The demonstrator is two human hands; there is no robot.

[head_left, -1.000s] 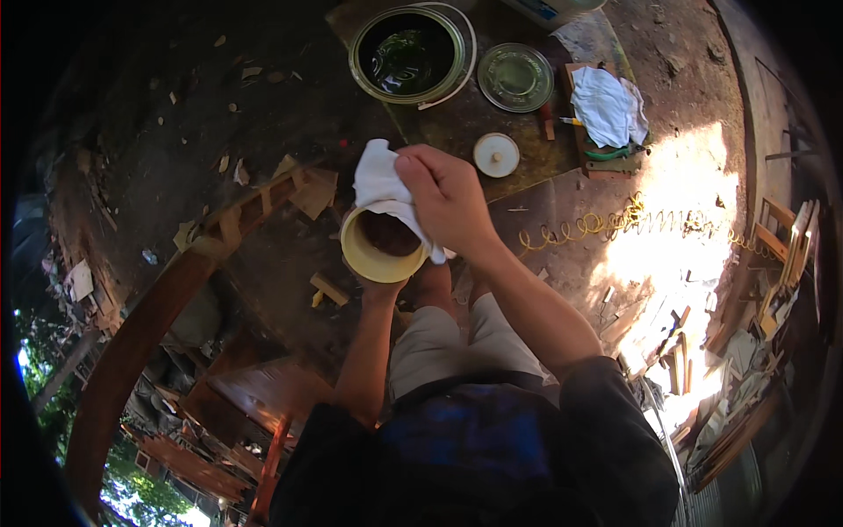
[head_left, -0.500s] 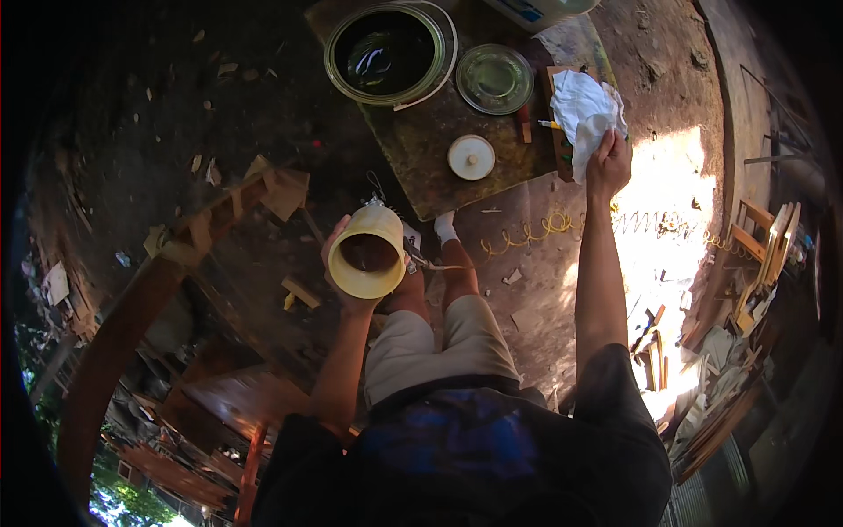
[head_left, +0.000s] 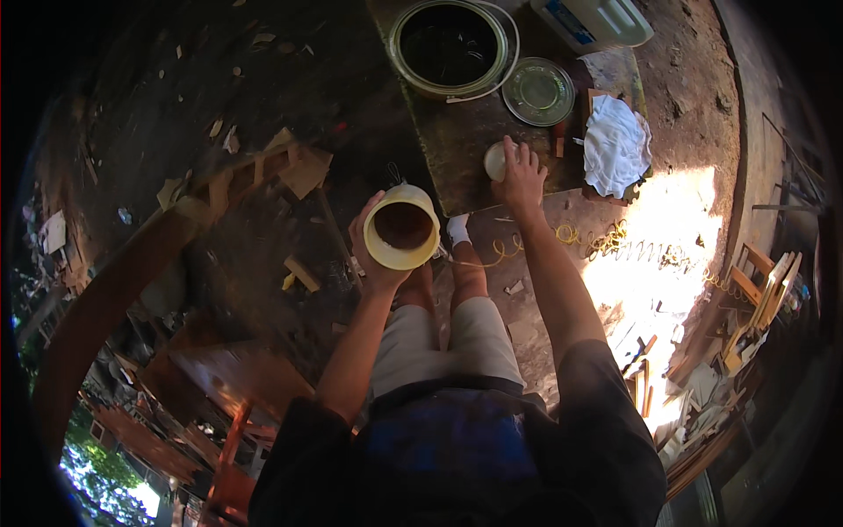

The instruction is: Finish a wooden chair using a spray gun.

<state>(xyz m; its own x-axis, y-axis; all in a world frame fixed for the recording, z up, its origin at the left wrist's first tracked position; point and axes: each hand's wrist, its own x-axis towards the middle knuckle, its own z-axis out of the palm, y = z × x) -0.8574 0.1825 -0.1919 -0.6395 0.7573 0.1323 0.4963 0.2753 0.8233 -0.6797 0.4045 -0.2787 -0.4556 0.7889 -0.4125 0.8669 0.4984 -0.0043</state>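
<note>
The left hand was raised mid-frame, arm bent, fingers curled round one cream pot, its mouth facing the camera. The right arm stretched forward, its hand cupped over one small white lid on the surface in the upper centre. Beyond sat one open can, one metal lid and one white rag.

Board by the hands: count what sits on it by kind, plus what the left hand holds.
Open paint can: 1
Metal lid: 1
White rag: 1
Small white lid, under right hand: 1
Cream container, in left hand: 1
Total: 5
</note>
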